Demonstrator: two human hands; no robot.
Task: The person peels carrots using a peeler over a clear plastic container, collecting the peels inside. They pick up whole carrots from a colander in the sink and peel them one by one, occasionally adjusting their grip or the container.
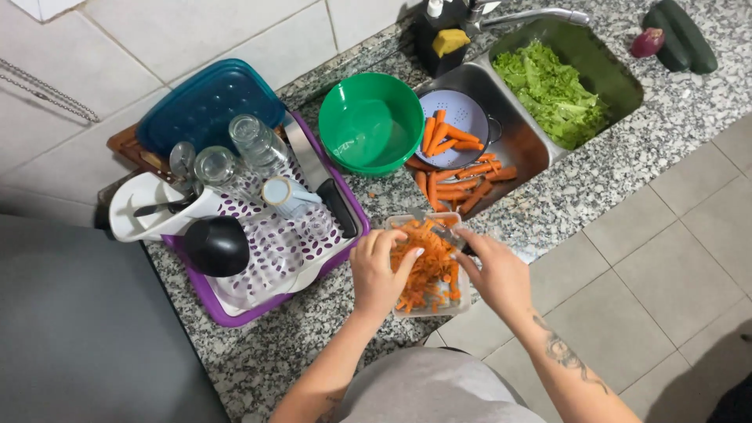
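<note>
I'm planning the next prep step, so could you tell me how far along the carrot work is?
Looks done: a heap of orange carrot peelings fills the clear container. In hand: the right hand holds a knife over it, and the left hand grips a carrot there. Seemingly left: carrots in the sink and white colander; I can't tell which are peeled. The green bowl holds none.

A dark soap bottle [435,35] with a white cap stood at the top centre, a yellow sponge [450,41] against it.
</note>
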